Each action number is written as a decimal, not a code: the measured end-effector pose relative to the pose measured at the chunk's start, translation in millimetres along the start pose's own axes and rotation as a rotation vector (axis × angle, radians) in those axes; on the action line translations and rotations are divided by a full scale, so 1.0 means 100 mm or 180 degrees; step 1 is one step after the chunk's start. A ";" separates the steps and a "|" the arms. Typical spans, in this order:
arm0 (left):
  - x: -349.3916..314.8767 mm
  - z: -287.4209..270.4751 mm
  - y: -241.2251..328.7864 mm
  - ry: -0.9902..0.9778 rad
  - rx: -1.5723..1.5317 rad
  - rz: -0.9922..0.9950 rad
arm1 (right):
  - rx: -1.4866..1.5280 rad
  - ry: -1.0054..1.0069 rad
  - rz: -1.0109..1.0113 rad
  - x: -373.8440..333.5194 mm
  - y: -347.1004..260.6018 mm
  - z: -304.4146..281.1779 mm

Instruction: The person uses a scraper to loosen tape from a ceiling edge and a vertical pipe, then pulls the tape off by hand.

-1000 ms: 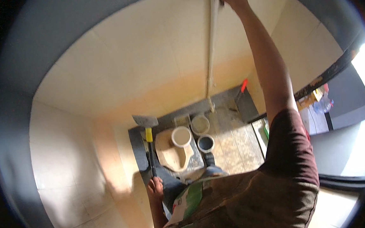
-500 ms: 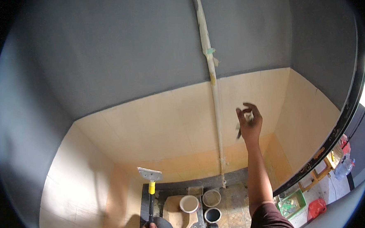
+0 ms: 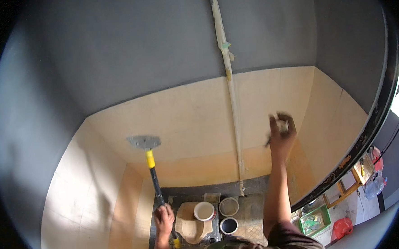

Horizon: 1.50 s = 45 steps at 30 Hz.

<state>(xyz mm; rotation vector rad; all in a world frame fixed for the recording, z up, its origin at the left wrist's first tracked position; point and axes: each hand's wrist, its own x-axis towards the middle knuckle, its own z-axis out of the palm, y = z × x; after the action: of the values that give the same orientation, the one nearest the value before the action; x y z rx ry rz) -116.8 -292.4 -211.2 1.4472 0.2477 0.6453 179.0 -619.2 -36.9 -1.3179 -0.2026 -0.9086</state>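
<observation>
My left hand (image 3: 164, 216) is wrapped round the black handle of a scraper (image 3: 153, 172). Its wide grey blade points up in front of the cream wall, above a yellow collar, and a yellow end cap shows below my hand. My right hand (image 3: 282, 131) is raised on an outstretched arm, right of the pipe (image 3: 233, 122). Its fingers curl round toward the thumb. Something pale shows between them and a thin dark piece sticks out beside the thumb; the blur hides what this is.
A curved wooden board (image 3: 187, 226) carries a white tub (image 3: 204, 211). Beside it stand a grey bucket (image 3: 229, 207) and a dark-filled bucket (image 3: 228, 225). Low on the right are a green crate (image 3: 315, 221), a red plastic bag (image 3: 341, 228) and a black metal edge (image 3: 346, 162).
My left hand has lifted the scraper up and forward, so its blade is higher and further left. My right hand has shifted slightly right, its fingers still curled.
</observation>
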 end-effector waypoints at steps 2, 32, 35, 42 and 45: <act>-0.10 0.25 0.18 0.0006 -0.0073 0.0164 | -0.0002 -0.0134 -0.0566 0.31 -0.20 0.42; -3.33 1.41 0.50 0.2414 0.1527 -0.0139 | 0.1488 -0.3334 0.2319 -1.11 -0.18 -1.01; -2.88 1.69 0.65 0.2169 0.1019 0.0100 | 0.1844 -0.3310 0.2612 -0.90 -0.25 -1.17; -1.98 2.44 0.83 0.1077 0.0474 0.0317 | 0.2029 -0.3583 0.1808 -1.33 -0.68 -1.75; -1.61 3.03 0.98 0.0330 -0.0347 0.0740 | 0.1879 -0.3311 0.0648 -1.49 -0.90 -1.80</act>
<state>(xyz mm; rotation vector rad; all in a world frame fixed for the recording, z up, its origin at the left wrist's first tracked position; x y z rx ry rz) -111.6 -634.4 -111.4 1.3500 0.1235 0.9110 -42.7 -708.7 -112.0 -1.1027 -1.0340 0.1004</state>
